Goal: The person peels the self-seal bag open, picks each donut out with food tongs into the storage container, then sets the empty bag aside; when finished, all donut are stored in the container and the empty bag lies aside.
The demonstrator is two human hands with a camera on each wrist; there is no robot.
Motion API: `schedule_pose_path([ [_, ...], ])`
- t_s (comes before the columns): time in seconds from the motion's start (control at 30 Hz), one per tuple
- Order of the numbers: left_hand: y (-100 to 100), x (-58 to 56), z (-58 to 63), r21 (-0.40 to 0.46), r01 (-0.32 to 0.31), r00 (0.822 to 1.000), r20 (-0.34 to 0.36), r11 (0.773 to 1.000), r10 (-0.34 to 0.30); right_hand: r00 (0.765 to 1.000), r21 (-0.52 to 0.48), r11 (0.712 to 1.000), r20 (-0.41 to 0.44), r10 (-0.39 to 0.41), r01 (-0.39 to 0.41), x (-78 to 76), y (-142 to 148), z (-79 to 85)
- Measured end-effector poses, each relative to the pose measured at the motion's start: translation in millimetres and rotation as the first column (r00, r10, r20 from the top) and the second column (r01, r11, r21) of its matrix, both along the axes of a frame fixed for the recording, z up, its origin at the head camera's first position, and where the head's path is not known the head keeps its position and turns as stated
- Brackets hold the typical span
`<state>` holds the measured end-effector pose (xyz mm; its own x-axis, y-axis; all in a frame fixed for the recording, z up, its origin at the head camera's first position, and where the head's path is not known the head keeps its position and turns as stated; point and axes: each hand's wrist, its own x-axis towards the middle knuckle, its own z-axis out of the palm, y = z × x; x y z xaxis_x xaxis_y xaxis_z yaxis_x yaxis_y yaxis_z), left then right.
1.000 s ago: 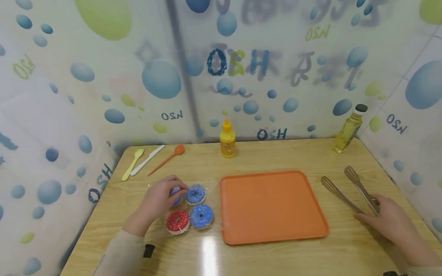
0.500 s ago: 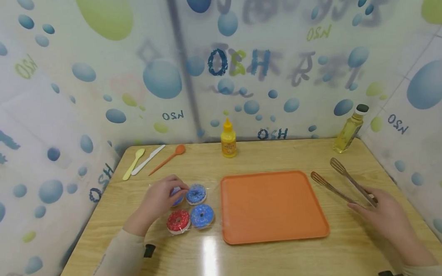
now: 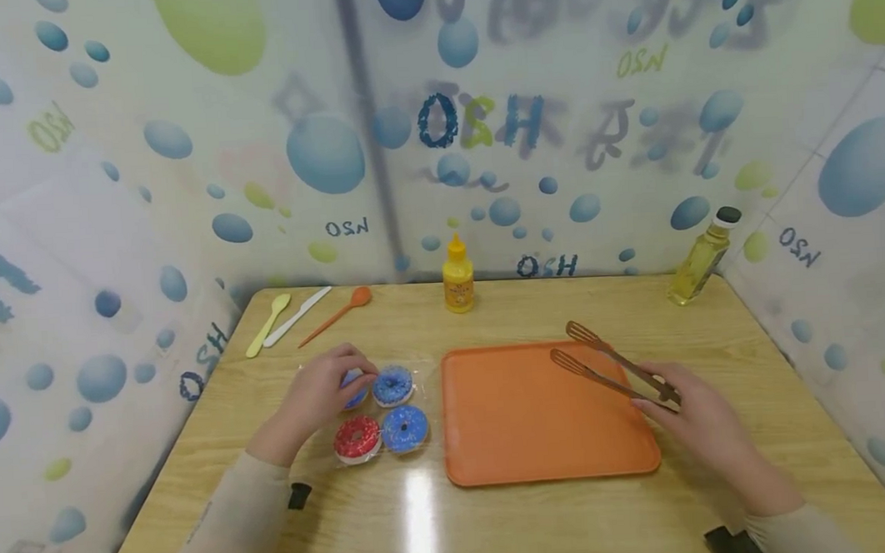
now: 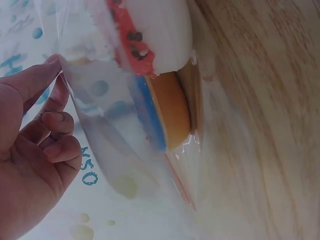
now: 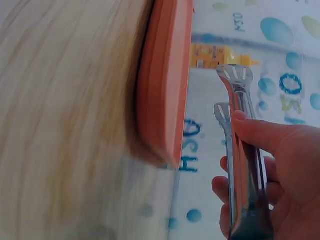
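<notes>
My left hand (image 3: 315,402) pinches the edge of a clear plastic bag (image 4: 102,125) between thumb and forefinger, holding it raised off the table in the left wrist view. In the bag lie a red sprinkled donut (image 3: 357,439) and several blue donuts (image 3: 405,430). One blue donut (image 3: 354,392) is partly hidden behind my fingers. My right hand (image 3: 699,413) grips metal tongs (image 5: 245,175) with thumb and fingers around the arms. Slotted tips apart, the tongs reach over the right part of an orange tray (image 3: 526,431).
Along the back left lie a yellow spoon (image 3: 268,326), a white knife (image 3: 297,317) and an orange spoon (image 3: 335,316). A yellow squeeze bottle (image 3: 458,280) stands behind the tray, and an oil bottle (image 3: 700,263) stands at the back right. Patterned walls enclose the table.
My right hand has carried the tongs leftward from the table's right side until their tips overlap the tray. My left hand stays at the donut bag.
</notes>
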<state>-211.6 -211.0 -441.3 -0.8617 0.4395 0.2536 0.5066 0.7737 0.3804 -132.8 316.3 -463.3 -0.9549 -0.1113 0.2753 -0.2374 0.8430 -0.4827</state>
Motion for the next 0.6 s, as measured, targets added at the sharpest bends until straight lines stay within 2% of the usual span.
schedule_pose_path([
  [0.33,2,-1.6,-0.4,-0.001,-0.009,1.000,0.007,1.000,0.009,0.988,0.049,0.988,0.063,0.141,-0.145,-13.7,-58,1.5],
  [0.6,2,-0.9,0.3,0.003,-0.004,1.000,-0.006,1.000,0.004,0.959,0.032,0.961,0.086,0.270,-0.274,-23.1,-103,5.7],
])
